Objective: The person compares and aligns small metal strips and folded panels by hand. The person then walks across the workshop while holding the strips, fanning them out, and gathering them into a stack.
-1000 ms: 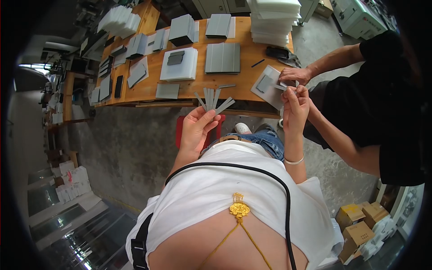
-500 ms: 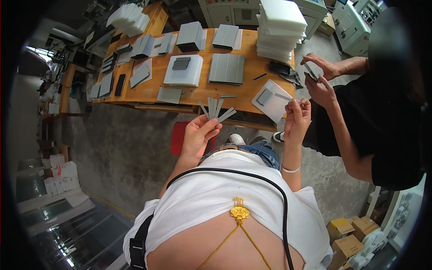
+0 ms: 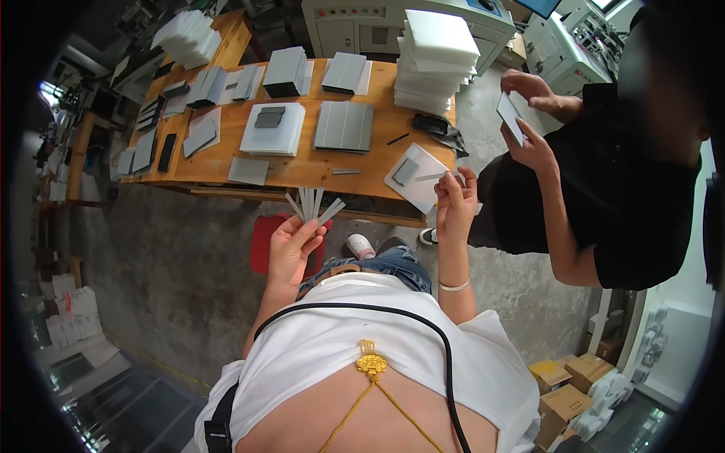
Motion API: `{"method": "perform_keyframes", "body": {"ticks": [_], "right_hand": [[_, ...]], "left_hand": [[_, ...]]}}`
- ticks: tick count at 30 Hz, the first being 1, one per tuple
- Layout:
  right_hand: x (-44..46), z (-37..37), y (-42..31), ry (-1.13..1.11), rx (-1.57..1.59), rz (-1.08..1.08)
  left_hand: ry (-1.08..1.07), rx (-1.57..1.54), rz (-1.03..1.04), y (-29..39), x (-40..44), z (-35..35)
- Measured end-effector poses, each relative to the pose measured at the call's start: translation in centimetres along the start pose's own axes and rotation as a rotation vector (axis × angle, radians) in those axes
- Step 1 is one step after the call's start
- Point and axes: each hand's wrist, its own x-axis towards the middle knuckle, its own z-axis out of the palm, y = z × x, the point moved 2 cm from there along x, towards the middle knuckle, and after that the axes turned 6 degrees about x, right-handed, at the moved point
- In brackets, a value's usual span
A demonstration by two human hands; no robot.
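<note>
My left hand (image 3: 291, 248) is closed around the lower ends of several thin grey strips (image 3: 313, 204), which fan out upward from the fingers. My right hand (image 3: 456, 205) pinches a single grey strip (image 3: 432, 177) between thumb and fingers. That strip points left, over a white sheet (image 3: 424, 198) lying at the table's front right corner. On this sheet rests a small grey flat piece (image 3: 406, 171). Another loose grey strip (image 3: 346, 171) lies near the front edge, between my hands.
The wooden table (image 3: 291, 167) holds stacked grey panels (image 3: 343, 127), a white stack with a grey piece (image 3: 270, 136), a tall pile of white foam sheets (image 3: 434, 64) and a black phone (image 3: 167, 152). At right, a co-worker holds a pale flat panel (image 3: 509, 115). A red stool (image 3: 260, 245) stands below.
The whole view has shifted, so the table and my hands appear farther left. The co-worker's panel has turned and shows more of its face. My hands keep their grips on the strips.
</note>
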Motion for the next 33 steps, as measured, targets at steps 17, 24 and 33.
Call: {"method": "perform_keyframes", "body": {"ticks": [17, 24, 33], "right_hand": [[4.1, -7.6, 20.3, -0.165, -0.738, 0.143], [6.7, -8.1, 26.0, -0.110, -0.973, 0.043], [4.5, -5.9, 22.3, -0.191, -1.400, -0.177]], "left_hand": [[0.147, 0.000, 0.016, 1.8, -2.6, -3.2], [0.129, 0.045, 0.121, 6.1, -3.7, -1.9], [0.164, -0.008, 0.180, 7.6, -4.9, -1.8]]}}
